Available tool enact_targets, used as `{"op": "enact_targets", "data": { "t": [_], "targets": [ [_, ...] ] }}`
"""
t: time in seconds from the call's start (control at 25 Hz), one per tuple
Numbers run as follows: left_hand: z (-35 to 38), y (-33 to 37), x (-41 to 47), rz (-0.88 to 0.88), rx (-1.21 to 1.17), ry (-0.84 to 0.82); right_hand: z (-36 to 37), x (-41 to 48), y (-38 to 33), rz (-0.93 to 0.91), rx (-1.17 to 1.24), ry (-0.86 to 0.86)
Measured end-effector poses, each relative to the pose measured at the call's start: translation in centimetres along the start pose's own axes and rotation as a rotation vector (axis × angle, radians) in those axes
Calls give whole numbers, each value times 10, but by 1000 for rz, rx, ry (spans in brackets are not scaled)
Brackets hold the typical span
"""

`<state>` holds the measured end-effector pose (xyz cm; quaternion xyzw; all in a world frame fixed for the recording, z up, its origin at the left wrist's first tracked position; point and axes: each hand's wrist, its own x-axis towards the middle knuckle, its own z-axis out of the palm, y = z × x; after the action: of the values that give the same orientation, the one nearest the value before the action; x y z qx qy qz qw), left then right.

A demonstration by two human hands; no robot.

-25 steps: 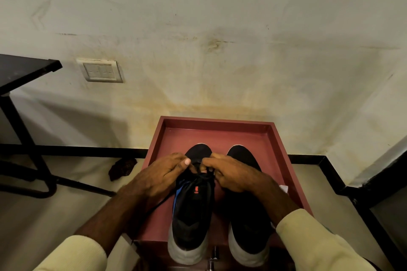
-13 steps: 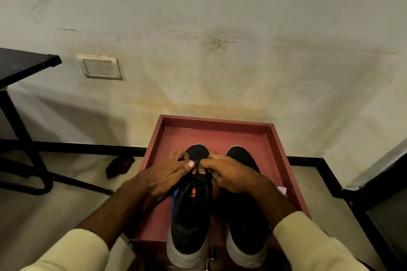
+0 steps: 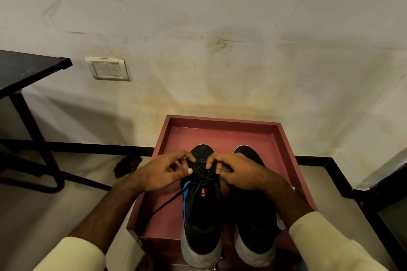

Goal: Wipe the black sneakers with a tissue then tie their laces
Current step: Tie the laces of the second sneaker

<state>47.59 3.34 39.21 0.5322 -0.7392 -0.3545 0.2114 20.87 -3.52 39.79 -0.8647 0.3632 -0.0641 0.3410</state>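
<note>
Two black sneakers with white soles stand side by side on a red tray-like stand (image 3: pixel 286 145), toes toward the wall. The left sneaker (image 3: pixel 201 215) has a blue stripe and a red mark on its tongue. My left hand (image 3: pixel 164 171) and my right hand (image 3: pixel 237 171) meet over its laces near the toe end, each pinching a black lace (image 3: pixel 204 171). One loose lace end (image 3: pixel 158 209) trails down left over the tray's front edge. The right sneaker (image 3: pixel 255 222) lies partly under my right forearm. A bit of white tissue (image 3: pixel 280 222) shows by my right sleeve.
A stained wall with a switch plate (image 3: pixel 109 69) rises right behind the tray. A black metal-framed table (image 3: pixel 26 68) stands at the left, its legs on the floor. A small dark object (image 3: pixel 126 165) lies on the floor by the skirting. A dark ledge borders the right.
Both hands stay on the left sneaker's laces; my left hand's fingers have spread and lifted slightly, and a loose lace end now trails over the tray's front left.
</note>
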Motion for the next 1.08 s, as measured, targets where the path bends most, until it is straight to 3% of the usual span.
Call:
{"op": "enact_targets", "data": {
  "t": [0.2,0.28,0.36,0.48,0.6,1.08],
  "targets": [
    [1,22,-19,-107,13,-108,-15,-23,-26,31,25,194],
    [11,29,-21,-128,95,-126,-16,-42,-47,19,58,117],
    [19,34,-20,-90,179,-108,-2,-54,-67,-1,-186,-25],
    [20,39,-22,-70,161,-79,32,-47,-85,-15,-726,30],
    [22,37,-25,-71,144,-56,50,-32,-87,65,-842,97],
    [23,33,-28,-179,99,-91,39,-48,-53,134,-184,391]
  ]
}}
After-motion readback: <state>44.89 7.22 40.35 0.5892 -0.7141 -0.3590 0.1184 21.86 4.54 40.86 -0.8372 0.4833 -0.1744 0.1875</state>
